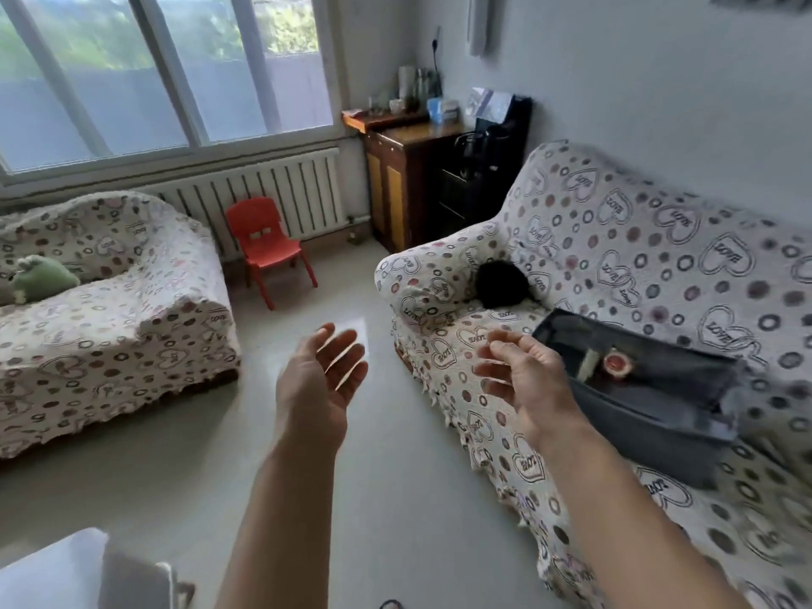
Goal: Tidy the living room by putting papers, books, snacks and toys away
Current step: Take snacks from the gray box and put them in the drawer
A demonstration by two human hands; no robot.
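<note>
Both my hands are raised over the floor between two sofas and hold nothing. My left hand (323,380) is open, palm turned right, fingers spread. My right hand (523,380) hovers at the front edge of the right sofa (637,239), fingers loosely curled and apart. A dark grey fabric bin (650,397) lies on that sofa's seat just right of my right hand, with a round red-lidded item (617,363) and a pale stick-like thing inside. A black fuzzy ball (502,283) rests in the sofa's corner. A green plush toy (41,279) sits on the left sofa (110,327).
A small red plastic chair (266,243) stands by the white radiator (281,191) under the window. A dark wooden cabinet (404,169) with bottles and boxes fills the far corner. A pale table corner (74,569) shows at bottom left. Bare floor (351,498) lies between the sofas.
</note>
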